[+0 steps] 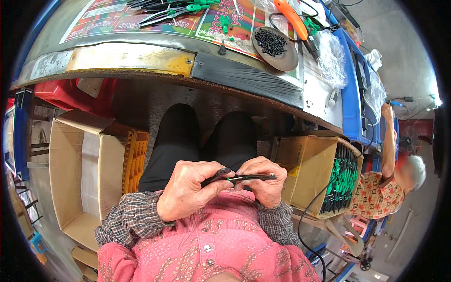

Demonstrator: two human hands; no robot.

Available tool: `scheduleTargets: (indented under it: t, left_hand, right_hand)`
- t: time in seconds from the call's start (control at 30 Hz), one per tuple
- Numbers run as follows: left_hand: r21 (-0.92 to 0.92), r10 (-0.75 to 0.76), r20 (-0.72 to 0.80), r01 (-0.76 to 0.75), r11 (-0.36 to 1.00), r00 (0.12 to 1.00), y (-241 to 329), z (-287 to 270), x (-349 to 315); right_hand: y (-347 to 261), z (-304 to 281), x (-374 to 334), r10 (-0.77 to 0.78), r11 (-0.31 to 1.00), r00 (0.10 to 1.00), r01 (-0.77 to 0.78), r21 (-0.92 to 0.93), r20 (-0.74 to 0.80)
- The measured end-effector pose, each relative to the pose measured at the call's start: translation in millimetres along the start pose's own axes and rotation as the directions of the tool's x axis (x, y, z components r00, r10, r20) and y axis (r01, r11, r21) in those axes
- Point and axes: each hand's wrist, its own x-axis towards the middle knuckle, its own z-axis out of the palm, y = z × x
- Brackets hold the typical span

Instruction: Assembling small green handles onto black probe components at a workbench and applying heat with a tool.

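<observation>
Over my lap, my left hand [190,184] is closed around one end of a slim black tool [253,177] with a small green spot near its middle. The other end is pinched by the fingers of my right hand [265,181]. My fingers cover much of the tool, so its exact kind cannot be made out. Similar long black tools with green ends [171,16] lie in a pile on the workbench in front of me. More black-and-green tools [339,181] are packed in a cardboard box [296,176] at my right.
On the workbench [141,58] sit a round dish [285,62] of small black parts, an orange corded tool [290,19] and a green piece [224,24]. At right are clear plastic bags [331,58], a blue bin [347,94] and another person [378,192]. An open carton [66,178] stands left.
</observation>
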Motion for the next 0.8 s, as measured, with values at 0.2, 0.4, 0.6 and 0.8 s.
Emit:
scheduleTargets:
  t: [0.2, 0.4, 0.6, 0.8]
  left_hand:
    - [0.093, 0.071, -0.054, -0.066, 0.993, 0.996, -2.0, 1.9, -7.2]
    - [0.183, 0.183, -0.079, -0.166, 0.969, 0.980, -6.0, 2.7, -8.9]
    - [0.333, 0.234, -0.079, -0.196, 0.922, 0.969, -9.4, 4.9, -12.0]
    - [0.067, 0.063, -0.107, -0.056, 0.996, 0.992, -13.6, 1.6, -7.7]
  right_hand:
    - [-11.7, 12.0, 4.3, -0.043, 0.998, 0.999, 0.041, -0.056, -0.022]
    - [-5.7, 5.7, 1.4, -0.184, 0.881, 0.982, 0.188, -0.435, 0.052]
    - [-7.7, 6.3, 10.0, -0.261, 0.717, 0.961, 0.257, -0.648, 0.092]
    - [-1.3, 2.5, 4.1, 0.019, 0.989, 0.989, 0.003, 0.149, -0.149]
